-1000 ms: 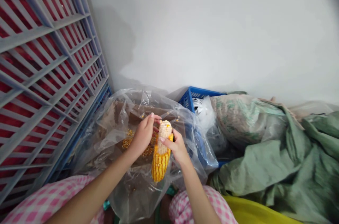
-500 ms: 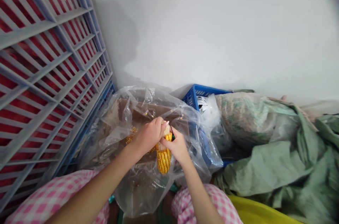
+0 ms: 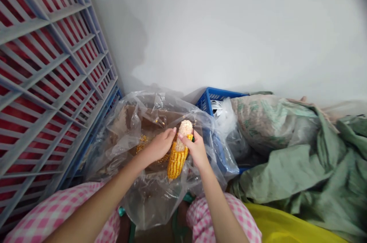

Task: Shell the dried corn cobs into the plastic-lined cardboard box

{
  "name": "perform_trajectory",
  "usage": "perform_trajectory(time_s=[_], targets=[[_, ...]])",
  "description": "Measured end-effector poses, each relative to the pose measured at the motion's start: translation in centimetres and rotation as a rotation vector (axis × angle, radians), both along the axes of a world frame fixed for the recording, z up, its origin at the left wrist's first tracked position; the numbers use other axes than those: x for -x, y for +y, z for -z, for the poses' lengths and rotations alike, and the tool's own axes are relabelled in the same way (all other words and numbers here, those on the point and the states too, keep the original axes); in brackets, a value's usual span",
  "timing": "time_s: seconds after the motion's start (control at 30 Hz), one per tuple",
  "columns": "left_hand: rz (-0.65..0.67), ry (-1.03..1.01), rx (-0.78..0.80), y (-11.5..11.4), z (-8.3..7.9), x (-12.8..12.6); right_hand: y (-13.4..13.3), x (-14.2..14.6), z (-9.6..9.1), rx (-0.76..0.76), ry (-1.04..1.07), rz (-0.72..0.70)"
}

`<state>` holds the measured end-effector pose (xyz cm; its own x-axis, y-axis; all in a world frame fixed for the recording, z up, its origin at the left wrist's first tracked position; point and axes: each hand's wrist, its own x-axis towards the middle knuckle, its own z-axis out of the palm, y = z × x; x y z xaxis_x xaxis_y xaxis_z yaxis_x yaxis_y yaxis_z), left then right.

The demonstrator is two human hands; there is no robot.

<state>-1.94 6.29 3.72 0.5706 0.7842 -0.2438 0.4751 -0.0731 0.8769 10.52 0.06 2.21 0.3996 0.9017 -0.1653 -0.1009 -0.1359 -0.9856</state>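
Observation:
A partly stripped corn cob [image 3: 177,162] is held over the plastic-lined box, tilted, with its bare pale end up and yellow kernels on its lower part. My right hand [image 3: 197,150] grips it from the right, thumb across the bare part. A thin dark piece [image 3: 194,127] shows by the right fingers; its kind is unclear. My left hand [image 3: 160,145] is just left of the cob, fingers curled together; whether anything is in them is hidden. Loose corn kernels [image 3: 142,141] lie in the box below, partly hidden by my left hand.
Clear plastic sheeting [image 3: 155,206] drapes over the cardboard box [image 3: 122,124]. A slatted crate [image 3: 57,59] rises at left. At right are a blue basket [image 3: 205,102] with white plastic bags [image 3: 226,118], a stuffed sack [image 3: 266,120], green cloth [image 3: 292,178] and yellow material [image 3: 281,224].
My left hand has come off the cob's upper end and moved left and slightly down, leaving the pale end exposed. The cob has tilted, its lower end swinging left, still in my right hand.

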Motion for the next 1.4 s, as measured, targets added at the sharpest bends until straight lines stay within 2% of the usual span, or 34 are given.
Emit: perform_trajectory(time_s=[0.1,0.2,0.3,0.4,0.5,0.6,0.67,0.87,0.97,1.07,1.23,1.3,1.4], targets=[[0.091,-0.178,0.214,-1.5,-0.6,-0.6,0.2,-0.2,0.1,0.024,0.177,0.141],[0.009,-0.196,0.216,-2.5,-0.2,-1.5,0.4,-0.5,-0.2,0.038,0.319,0.251],[-0.096,-0.257,0.224,-2.8,0.1,-2.1,0.4,-0.7,-0.9,0.036,0.433,0.224],[-0.135,-0.309,0.339,-2.7,-0.6,-2.2,0.4,-0.8,-1.6,0.047,0.431,0.134],[-0.175,-0.313,0.477,-2.7,-1.9,-2.0,0.4,-1.2,-1.8,0.005,0.342,0.123],[-0.202,-0.319,0.581,-2.7,-2.4,-1.8,0.3,-1.9,-1.7,-0.030,0.184,0.211],[-0.227,-0.344,0.648,-2.5,-2.2,-1.6,0.1,-2.4,-1.7,-0.004,0.025,0.224],[-0.219,-0.466,0.820,-1.5,-0.7,-1.1,-0.8,-3.3,-1.9,0.081,-0.453,0.017],[-0.266,-0.425,0.784,-1.2,-0.4,-1.1,-1.1,-3.5,-1.8,0.119,-0.609,-0.074],[-0.284,-0.385,0.724,-1.2,-0.4,-1.2,-1.0,-3.6,-1.8,0.107,-0.590,-0.171],[-0.277,-0.272,0.593,-1.1,0.0,-1.3,-0.9,-4.0,-2.4,0.093,-0.654,-0.180],[-0.256,-0.189,0.436,-0.9,0.5,-1.2,-1.0,-4.4,-2.5,0.099,-0.668,-0.205],[-0.171,0.057,0.094,-0.9,1.2,-1.2,-1.2,-5.1,-2.6,0.132,-0.648,-0.283]])
